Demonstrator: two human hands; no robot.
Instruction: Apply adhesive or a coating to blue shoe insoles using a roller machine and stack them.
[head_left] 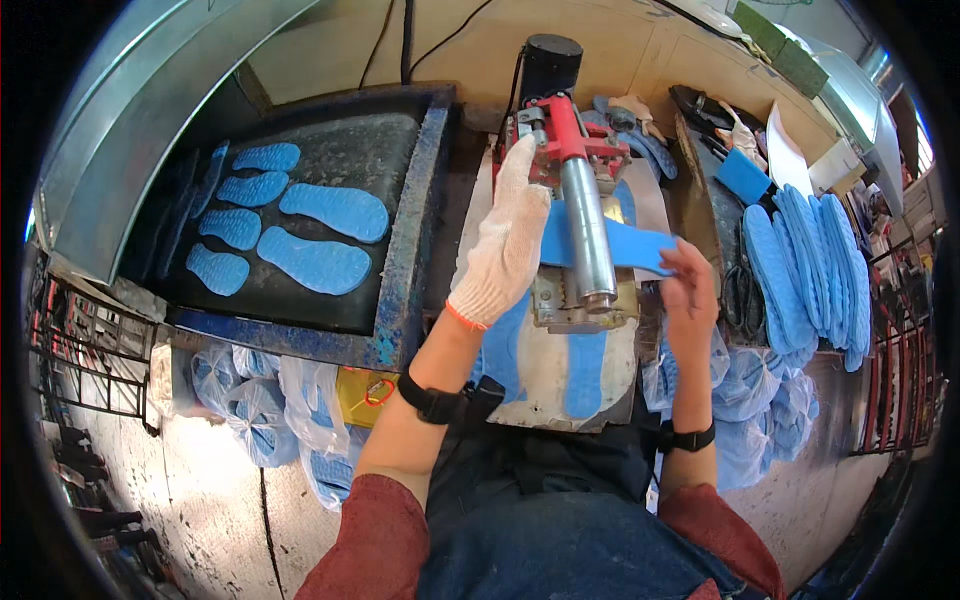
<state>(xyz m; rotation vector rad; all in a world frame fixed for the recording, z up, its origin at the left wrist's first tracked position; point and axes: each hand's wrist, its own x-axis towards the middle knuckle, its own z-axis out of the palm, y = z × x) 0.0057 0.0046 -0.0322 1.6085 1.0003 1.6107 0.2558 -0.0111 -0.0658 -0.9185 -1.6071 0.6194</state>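
Observation:
A blue insole lies crosswise beneath the silver roller of a red-framed machine. At the insole's right end my bare right hand pinches its edge between thumb and fingers. My left hand, in a white knitted glove, is at the machine's left side with its fingers stretched out toward the red frame. The gloved hand hides the insole's left end, so contact there is unclear. More blue insole shapes lie on the pale board below the roller.
To the left, a dark tray with a blue rim holds several blue insoles. Stacked blue insoles stand on the right-hand bench beside a blue block. Clear bags of blue pieces sit under both sides.

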